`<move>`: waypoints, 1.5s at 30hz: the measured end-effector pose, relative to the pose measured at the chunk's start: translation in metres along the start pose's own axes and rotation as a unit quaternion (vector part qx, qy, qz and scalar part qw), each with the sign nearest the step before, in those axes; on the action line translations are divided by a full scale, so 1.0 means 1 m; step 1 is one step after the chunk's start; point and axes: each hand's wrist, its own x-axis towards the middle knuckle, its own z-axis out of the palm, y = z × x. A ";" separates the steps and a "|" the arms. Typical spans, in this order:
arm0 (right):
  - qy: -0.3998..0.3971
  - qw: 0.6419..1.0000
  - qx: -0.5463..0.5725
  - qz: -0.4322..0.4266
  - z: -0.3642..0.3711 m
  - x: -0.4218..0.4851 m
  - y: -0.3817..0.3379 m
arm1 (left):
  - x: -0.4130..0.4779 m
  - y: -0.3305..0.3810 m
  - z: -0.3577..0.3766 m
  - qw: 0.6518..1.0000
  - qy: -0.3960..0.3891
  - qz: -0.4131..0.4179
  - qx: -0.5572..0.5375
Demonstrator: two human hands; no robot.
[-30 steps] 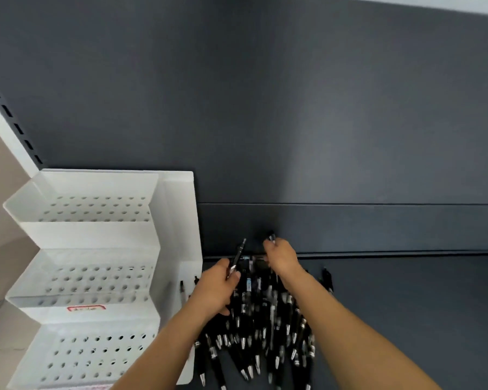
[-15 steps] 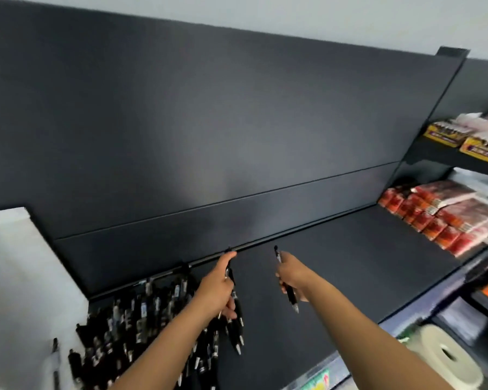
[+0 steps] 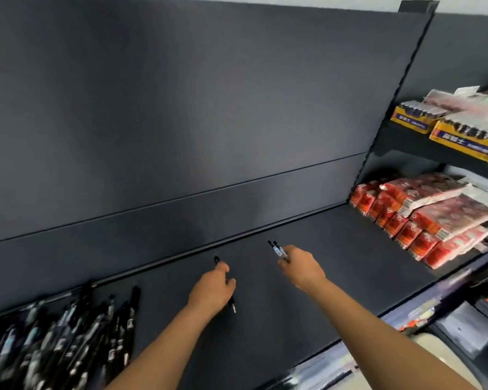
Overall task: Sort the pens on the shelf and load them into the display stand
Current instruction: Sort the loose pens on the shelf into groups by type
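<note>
Head view, left hand (image 3: 212,291) grips pen (image 3: 232,304), tip nearward, right hand (image 3: 302,270) grips two pens (image 3: 276,250)

On the shelf (image 3: 307,280), the pen pile (image 3: 57,342) lies far left, packaged goods (image 3: 423,218) far right, both hands between.

The left hand (image 3: 212,291) is covering the middle of its pen (image 3: 233,304), so only the two ends are showing. The right hand (image 3: 302,270) is hiding the lower parts of the two pens (image 3: 276,250) it is gripping, and their labels are too small to read. The pile of pens (image 3: 68,333) is smearing into blur and running off the left and bottom edges, so counting them is not possible. The right edge is cutting the red packs (image 3: 423,218) and the yellow boxes (image 3: 462,142), and their print is not readable. The label strip (image 3: 423,312) on the shelf front is blurring too.
</note>
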 end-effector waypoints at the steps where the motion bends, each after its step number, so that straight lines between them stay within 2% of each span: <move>1: -0.002 1.000 -0.015 -0.005 -0.006 0.007 0.007 | 0.005 0.006 0.005 1.000 0.004 -0.012 0.013; 8: -0.030 0.999 0.005 -0.020 -0.020 0.044 0.021 | 0.031 0.017 0.018 0.993 0.009 -0.085 0.083; 13: -0.074 0.997 0.003 -0.032 -0.010 0.061 0.018 | 0.037 0.011 0.020 0.990 0.007 -0.091 0.111; 15: -0.071 0.997 -0.024 -0.034 -0.005 0.065 0.015 | 0.038 0.013 0.019 0.988 0.029 -0.079 0.128; 19: -0.053 0.992 -0.108 -0.044 -0.002 0.071 0.017 | 0.045 0.029 0.023 0.980 0.070 0.010 0.184; 22: -0.038 0.988 -0.146 -0.047 -0.006 0.074 0.034 | 0.056 0.046 0.029 0.976 0.066 0.062 0.197; 26: 0.001 0.986 -0.167 0.011 -0.030 0.089 0.065 | 0.069 0.074 0.037 0.974 0.051 0.098 0.196; 32: 0.007 0.986 -0.161 0.031 -0.061 0.132 0.099 | 0.091 0.105 0.048 0.977 0.043 0.092 0.189; 39: 0.044 0.965 -0.257 -0.030 -0.067 0.162 0.114 | 0.106 0.125 0.063 0.980 0.036 0.059 0.184; 45: 0.045 0.959 -0.270 -0.076 -0.062 0.175 0.118 | 0.106 0.132 0.072 0.982 0.041 0.034 0.181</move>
